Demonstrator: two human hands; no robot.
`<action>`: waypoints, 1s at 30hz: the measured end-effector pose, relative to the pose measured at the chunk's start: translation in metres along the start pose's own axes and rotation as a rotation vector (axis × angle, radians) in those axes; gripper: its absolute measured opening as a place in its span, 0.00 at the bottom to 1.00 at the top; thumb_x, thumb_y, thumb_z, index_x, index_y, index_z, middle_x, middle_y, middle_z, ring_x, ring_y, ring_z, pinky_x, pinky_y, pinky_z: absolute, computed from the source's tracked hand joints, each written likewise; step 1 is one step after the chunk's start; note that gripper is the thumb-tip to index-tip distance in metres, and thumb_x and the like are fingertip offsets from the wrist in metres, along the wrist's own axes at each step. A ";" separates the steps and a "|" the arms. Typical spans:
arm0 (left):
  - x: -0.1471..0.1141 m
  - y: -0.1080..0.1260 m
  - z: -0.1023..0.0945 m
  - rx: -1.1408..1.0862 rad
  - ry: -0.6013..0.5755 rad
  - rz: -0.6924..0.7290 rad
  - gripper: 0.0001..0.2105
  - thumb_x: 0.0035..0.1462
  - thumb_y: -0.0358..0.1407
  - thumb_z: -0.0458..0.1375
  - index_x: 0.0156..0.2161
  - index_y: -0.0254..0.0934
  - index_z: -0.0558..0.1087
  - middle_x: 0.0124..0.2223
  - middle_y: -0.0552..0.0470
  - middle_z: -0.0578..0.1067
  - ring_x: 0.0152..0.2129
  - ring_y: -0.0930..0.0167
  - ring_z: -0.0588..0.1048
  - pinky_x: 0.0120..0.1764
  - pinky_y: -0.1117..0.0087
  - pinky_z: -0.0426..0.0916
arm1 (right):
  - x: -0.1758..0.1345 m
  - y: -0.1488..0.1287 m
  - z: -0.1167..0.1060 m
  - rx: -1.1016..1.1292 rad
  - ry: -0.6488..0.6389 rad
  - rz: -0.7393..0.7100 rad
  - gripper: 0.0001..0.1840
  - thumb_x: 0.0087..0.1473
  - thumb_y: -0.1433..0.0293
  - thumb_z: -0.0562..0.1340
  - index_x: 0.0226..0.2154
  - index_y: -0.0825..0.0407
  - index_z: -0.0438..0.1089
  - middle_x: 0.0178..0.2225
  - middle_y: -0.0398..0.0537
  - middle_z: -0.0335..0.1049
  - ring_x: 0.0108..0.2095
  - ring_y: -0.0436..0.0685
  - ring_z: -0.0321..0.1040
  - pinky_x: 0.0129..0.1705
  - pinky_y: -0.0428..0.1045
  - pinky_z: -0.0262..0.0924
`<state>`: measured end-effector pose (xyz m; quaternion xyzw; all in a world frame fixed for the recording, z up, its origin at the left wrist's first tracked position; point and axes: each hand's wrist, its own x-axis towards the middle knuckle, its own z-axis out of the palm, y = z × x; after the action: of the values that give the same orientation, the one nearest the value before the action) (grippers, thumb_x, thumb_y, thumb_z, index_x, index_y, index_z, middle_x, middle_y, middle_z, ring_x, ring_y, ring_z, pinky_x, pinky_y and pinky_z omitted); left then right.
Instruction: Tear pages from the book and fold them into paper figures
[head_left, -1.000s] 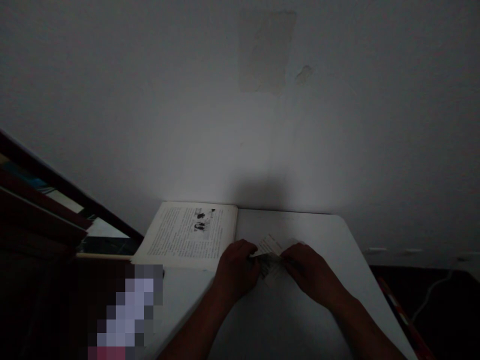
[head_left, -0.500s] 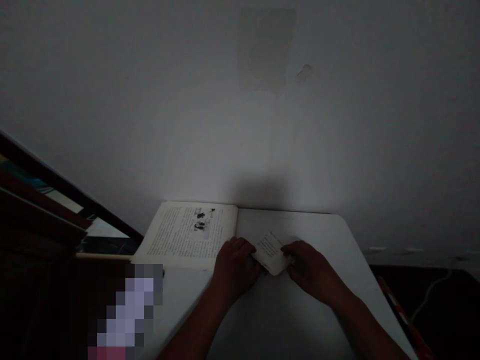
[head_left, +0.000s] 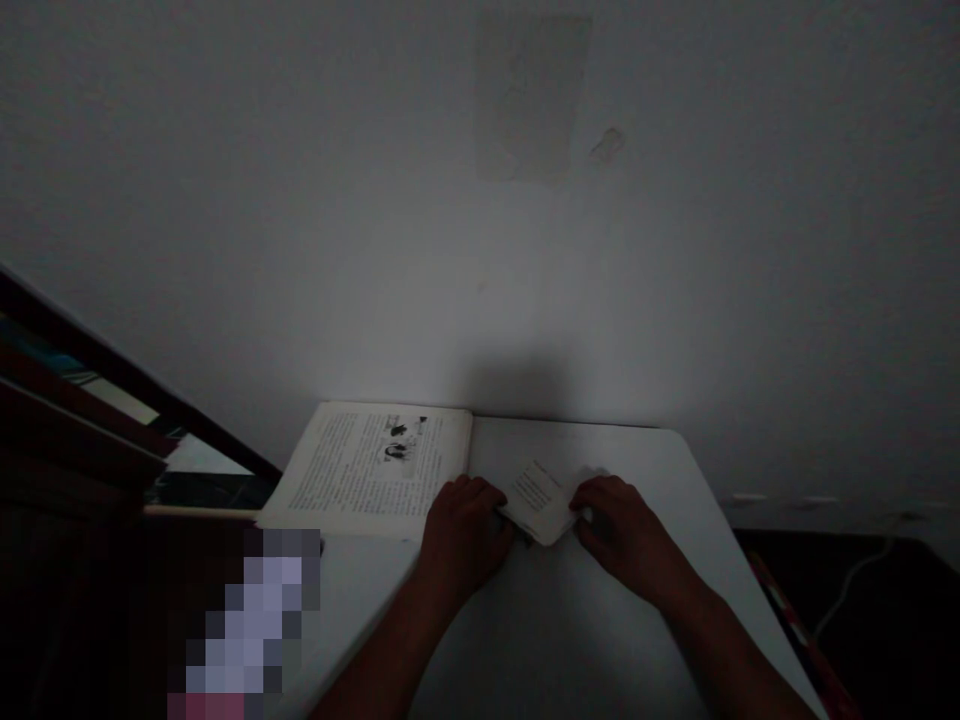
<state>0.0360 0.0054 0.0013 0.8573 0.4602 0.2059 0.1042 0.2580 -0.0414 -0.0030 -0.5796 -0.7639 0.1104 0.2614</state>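
A small piece of folded printed paper (head_left: 541,500) is held just above the white table (head_left: 630,450), between my two hands. My left hand (head_left: 466,525) pinches its left corner, fingers closed with the thumb underneath. At the right corner my right hand (head_left: 619,525) grips the paper between thumb and fingers. Lines of small print show on the paper's upper face; its underside is hidden. Beside my left hand lies a book or printed sheet (head_left: 360,465) with dense text and a small black-and-white picture.
The table's far edge meets a pale wall (head_left: 375,220) bearing a faint rectangular patch (head_left: 532,97). To the left are dark wooden furniture (head_left: 75,430) and a blurred-out pixelated area (head_left: 251,620). A pale cable (head_left: 847,590) hangs in the dark at right.
The right hand's fingers have shifted slightly at the paper's right corner, and the paper has tilted a little. The view has moved slightly. Both hands keep their hold.
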 end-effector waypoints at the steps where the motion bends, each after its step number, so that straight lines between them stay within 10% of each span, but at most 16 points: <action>1: 0.000 0.000 0.000 0.003 -0.001 -0.004 0.08 0.45 0.31 0.58 0.34 0.35 0.71 0.34 0.49 0.72 0.35 0.65 0.69 0.41 0.63 0.63 | 0.000 0.000 0.000 0.001 0.009 -0.008 0.10 0.46 0.76 0.58 0.34 0.51 0.67 0.37 0.49 0.68 0.41 0.59 0.64 0.45 0.56 0.56; 22: 0.000 0.002 -0.001 -0.081 -0.035 -0.062 0.20 0.53 0.31 0.52 0.53 0.35 0.61 0.39 0.48 0.73 0.38 0.66 0.70 0.45 0.62 0.64 | 0.003 -0.009 -0.003 -0.009 -0.017 0.027 0.09 0.55 0.68 0.53 0.32 0.50 0.69 0.31 0.47 0.71 0.35 0.57 0.66 0.39 0.54 0.55; 30: -0.001 0.004 -0.001 -0.033 -0.082 -0.077 0.11 0.54 0.31 0.52 0.43 0.36 0.67 0.36 0.49 0.73 0.35 0.66 0.71 0.42 0.64 0.64 | 0.004 -0.009 -0.003 -0.011 -0.042 0.030 0.07 0.55 0.70 0.55 0.31 0.51 0.68 0.31 0.46 0.70 0.35 0.57 0.65 0.39 0.54 0.54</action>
<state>0.0378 0.0026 0.0032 0.8449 0.4847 0.1738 0.1450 0.2509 -0.0411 0.0048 -0.5899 -0.7611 0.1220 0.2405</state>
